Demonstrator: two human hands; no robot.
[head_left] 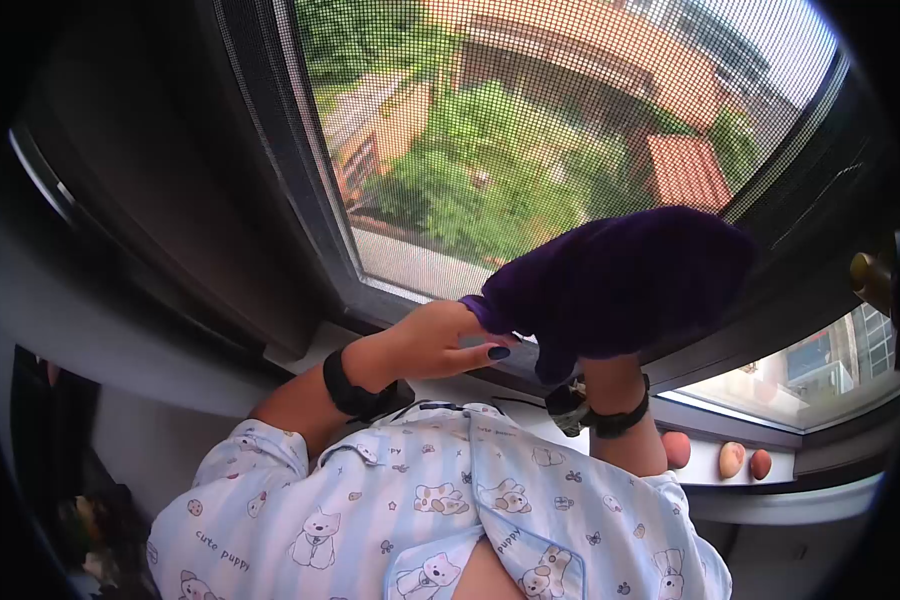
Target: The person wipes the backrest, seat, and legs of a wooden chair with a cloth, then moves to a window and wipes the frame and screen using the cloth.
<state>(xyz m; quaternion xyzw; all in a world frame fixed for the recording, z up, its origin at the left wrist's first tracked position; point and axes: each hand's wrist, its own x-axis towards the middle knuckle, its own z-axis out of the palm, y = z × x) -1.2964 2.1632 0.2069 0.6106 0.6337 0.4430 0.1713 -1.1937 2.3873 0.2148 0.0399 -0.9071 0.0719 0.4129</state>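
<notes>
A dark purple cloth [630, 280] hangs in front of the window screen, bunched over my right hand. My left hand [450, 340] grips the cloth's left edge; its fingers go partly behind the fabric and the thumb sticks out to the right. Only my right wrist [615, 385] shows below the cloth, so the fingers of that hand are hidden. Black bands circle both wrists, and a watch-like piece [568, 407] sits at the right one. The mesh window screen [500, 170] is directly beyond the cloth.
A dark window frame [315, 200] surrounds the screen. Three round peach-like fruits [732, 460] line the white sill [705, 472] on the right. A brass-coloured handle [870, 280] juts out at the far right. Greenery and rooftops lie outside.
</notes>
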